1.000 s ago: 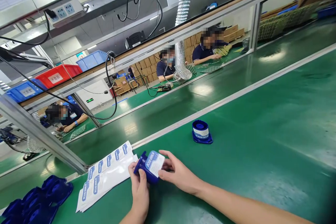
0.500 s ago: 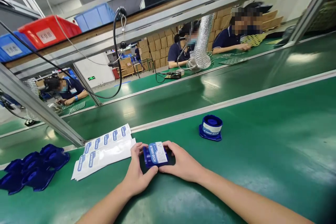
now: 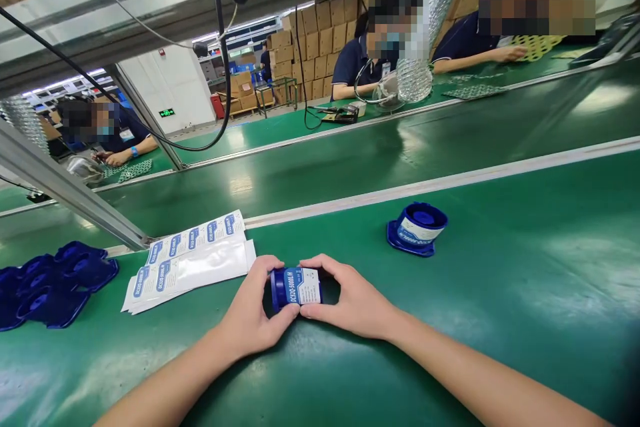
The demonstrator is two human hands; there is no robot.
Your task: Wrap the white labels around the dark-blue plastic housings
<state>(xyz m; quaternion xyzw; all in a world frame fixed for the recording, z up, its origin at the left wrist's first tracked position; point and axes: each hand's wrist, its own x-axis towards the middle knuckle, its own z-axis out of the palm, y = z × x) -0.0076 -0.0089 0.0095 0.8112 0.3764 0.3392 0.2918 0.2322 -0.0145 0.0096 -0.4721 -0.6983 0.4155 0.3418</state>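
Observation:
Between my two hands is a dark blue plastic part (image 3: 280, 289), round-bodied with a flange, lying on its side. A white and blue printed label (image 3: 304, 285) wraps its curved face. My left hand (image 3: 253, 307) is closed round the flanged end, thumb along the lower edge. From the other side my right hand (image 3: 347, 300) grips the labelled end, its thumb meeting the left thumb. Left of my hands lie sheets of printed labels (image 3: 200, 263), with a glossy bare strip on them. A second labelled blue part (image 3: 420, 227) stands flange-down at the right.
Several blue parts (image 3: 60, 283) sit bunched at the left of the green bench (image 3: 475, 300). A metal post (image 3: 75, 187) rises behind the label sheets. A black cable (image 3: 227, 80) hangs in front. Across the bench, several co-workers (image 3: 350, 67) sit near a foil duct (image 3: 415, 83).
The view has tilted down and shifted. The held part has turned a little, so its label faces me differently; both hands keep hold of it.

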